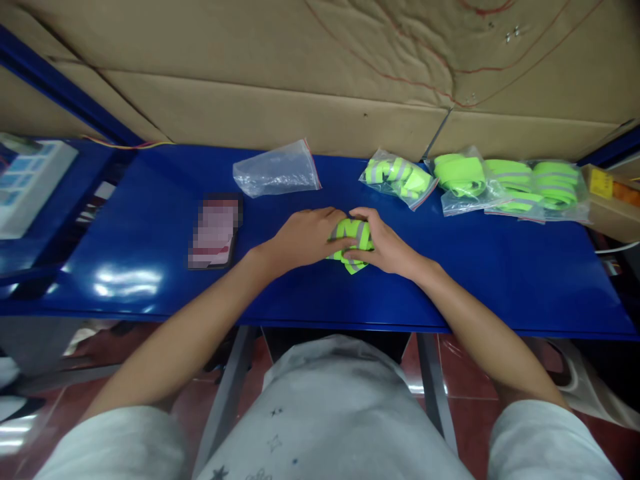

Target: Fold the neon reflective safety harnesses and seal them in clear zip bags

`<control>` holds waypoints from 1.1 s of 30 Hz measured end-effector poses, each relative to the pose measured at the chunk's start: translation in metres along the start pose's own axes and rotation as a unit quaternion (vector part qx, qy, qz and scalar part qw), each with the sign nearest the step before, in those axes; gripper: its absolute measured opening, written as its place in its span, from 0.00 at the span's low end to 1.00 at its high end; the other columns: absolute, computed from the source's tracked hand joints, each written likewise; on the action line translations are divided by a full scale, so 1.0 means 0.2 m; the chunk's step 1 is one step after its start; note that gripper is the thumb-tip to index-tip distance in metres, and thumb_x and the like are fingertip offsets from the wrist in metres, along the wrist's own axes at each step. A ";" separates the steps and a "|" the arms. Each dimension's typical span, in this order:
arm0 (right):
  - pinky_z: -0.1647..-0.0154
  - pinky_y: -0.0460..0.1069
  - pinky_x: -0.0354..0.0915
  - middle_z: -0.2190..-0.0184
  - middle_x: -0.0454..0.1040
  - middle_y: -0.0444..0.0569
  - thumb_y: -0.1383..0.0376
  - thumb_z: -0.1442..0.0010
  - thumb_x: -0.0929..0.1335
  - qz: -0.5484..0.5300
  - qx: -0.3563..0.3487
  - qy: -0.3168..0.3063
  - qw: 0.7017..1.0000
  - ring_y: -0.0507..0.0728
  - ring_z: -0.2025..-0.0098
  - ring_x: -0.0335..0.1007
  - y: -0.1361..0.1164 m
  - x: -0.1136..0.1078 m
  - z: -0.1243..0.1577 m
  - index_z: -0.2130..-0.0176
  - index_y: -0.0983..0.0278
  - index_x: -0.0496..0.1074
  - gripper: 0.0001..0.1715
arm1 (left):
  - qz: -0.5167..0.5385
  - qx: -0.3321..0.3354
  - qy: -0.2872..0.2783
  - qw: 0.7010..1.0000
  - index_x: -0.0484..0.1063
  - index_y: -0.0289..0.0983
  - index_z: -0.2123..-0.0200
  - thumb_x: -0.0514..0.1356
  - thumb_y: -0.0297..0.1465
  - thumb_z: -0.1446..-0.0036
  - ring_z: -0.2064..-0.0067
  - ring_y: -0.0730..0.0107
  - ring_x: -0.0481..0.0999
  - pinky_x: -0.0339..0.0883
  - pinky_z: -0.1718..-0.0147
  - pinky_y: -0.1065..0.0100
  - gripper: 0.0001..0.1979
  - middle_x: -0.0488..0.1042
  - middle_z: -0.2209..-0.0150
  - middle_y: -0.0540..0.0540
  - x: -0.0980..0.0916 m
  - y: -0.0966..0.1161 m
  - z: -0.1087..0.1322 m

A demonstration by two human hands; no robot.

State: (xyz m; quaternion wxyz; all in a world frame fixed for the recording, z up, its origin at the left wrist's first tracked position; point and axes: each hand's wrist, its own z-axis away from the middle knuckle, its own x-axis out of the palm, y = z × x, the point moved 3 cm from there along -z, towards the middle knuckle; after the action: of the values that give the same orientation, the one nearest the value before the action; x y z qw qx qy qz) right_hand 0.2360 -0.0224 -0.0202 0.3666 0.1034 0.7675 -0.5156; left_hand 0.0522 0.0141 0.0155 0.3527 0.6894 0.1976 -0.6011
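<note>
A bundle of neon-green strap with grey reflective stripes lies on the blue table in the middle. My left hand is closed over its left side, fingers curled on it. My right hand grips its right side with fingers wrapped around the folds. An empty clear zip bag lies flat behind my left hand.
Several sealed clear bags of green straps line the back right of the table. A phone rests at left. Cardboard sheets stand behind the table. A cardboard box sits at far right.
</note>
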 end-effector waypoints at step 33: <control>0.37 0.65 0.63 0.36 0.65 0.60 0.47 0.45 0.77 0.058 0.003 0.051 0.997 0.70 0.33 0.62 0.03 -0.06 0.04 0.35 0.57 0.59 0.47 | -0.007 0.036 0.038 0.999 0.70 0.31 0.51 0.43 0.47 0.26 0.51 0.50 0.76 0.66 0.51 0.55 0.26 0.77 0.55 0.36 0.08 0.06 -0.03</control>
State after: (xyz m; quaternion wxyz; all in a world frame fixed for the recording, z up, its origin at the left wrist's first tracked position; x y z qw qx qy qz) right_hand 0.2507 -0.0245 -0.0187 0.3557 0.1752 0.7765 -0.4898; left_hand 0.0671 0.0074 0.0028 0.3157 0.7229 0.1938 -0.5833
